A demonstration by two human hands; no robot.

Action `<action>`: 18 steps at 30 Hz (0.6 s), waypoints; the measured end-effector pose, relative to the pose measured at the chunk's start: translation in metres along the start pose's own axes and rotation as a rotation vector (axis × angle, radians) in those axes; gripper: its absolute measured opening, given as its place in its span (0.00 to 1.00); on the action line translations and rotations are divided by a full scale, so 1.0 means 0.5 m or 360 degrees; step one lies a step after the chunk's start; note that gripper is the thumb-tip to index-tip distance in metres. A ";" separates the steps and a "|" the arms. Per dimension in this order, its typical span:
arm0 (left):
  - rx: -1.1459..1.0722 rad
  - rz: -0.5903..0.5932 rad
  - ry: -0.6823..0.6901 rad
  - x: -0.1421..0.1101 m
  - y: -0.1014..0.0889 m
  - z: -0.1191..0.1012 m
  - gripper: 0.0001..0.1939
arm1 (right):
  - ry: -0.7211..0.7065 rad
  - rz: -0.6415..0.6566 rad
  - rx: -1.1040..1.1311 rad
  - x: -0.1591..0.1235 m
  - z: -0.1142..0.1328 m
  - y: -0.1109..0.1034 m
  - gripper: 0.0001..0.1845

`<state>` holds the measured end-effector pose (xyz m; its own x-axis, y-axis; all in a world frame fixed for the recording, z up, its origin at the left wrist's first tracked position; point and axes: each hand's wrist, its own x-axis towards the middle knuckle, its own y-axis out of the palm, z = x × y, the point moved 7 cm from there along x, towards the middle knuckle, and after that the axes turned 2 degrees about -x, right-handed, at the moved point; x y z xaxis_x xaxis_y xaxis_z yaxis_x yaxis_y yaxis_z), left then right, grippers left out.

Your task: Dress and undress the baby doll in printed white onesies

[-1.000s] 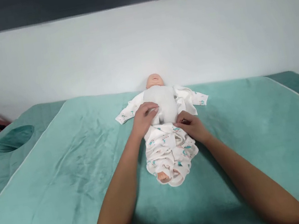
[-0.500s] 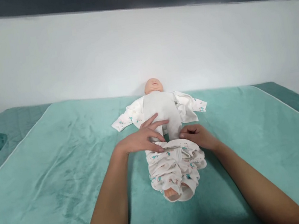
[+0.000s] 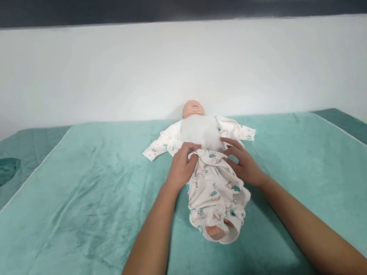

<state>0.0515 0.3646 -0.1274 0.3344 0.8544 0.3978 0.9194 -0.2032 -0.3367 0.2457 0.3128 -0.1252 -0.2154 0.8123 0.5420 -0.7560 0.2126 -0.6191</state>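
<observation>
A: Where are the pants (image 3: 215, 191)?

B: Centre of the frame, on the doll (image 3: 200, 133), bunched around its legs, with the waistband (image 3: 212, 155) across its lower belly. A foot (image 3: 215, 230) peeks out at the lower end. The doll lies on its back on the green bed (image 3: 109, 197), head (image 3: 193, 108) near the wall (image 3: 106, 75), a bit above centre.

A: How's the grip?

B: The left hand (image 3: 181, 166) seems to have the waistband nipped between thumb and fingers. The right hand (image 3: 245, 163) is at the other end, fingers parted, tips by the edge; whether they pinch any cloth, I can't tell.

A: How would those pants handle?

B: Light and soft, I'd say, and quick to wrinkle; probably neither slippery nor fragile. I'd take them by the waistband, both sides at once, not by the loose folds lower down.

A: And the doll?

B: Its body looks soft, the head firmer. I'd steady it by the middle. The open shirt (image 3: 159, 146) spreads left and right of centre.
</observation>
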 end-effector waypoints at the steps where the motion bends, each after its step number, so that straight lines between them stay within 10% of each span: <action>1: -0.0073 -0.0003 -0.0056 0.000 -0.001 0.006 0.08 | 0.0005 0.0005 -0.0047 0.011 -0.005 0.002 0.05; 6: -0.0538 0.0182 -0.0306 0.001 -0.002 0.020 0.13 | 0.0384 -0.0030 -0.0251 0.097 -0.064 -0.001 0.02; 11: -0.0749 0.0117 -0.0516 0.000 -0.009 0.034 0.12 | 0.0746 -0.0248 0.0358 0.126 -0.120 0.043 0.07; 18: -0.0864 0.0136 -0.0554 0.006 -0.018 0.040 0.17 | 0.0526 -0.0476 0.0406 0.118 -0.108 0.043 0.11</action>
<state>0.0403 0.3785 -0.1401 0.4082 0.9110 0.0584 0.8969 -0.4122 0.1605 0.2500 0.3944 -0.1370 0.2092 0.8732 0.4402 -0.8903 0.3563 -0.2836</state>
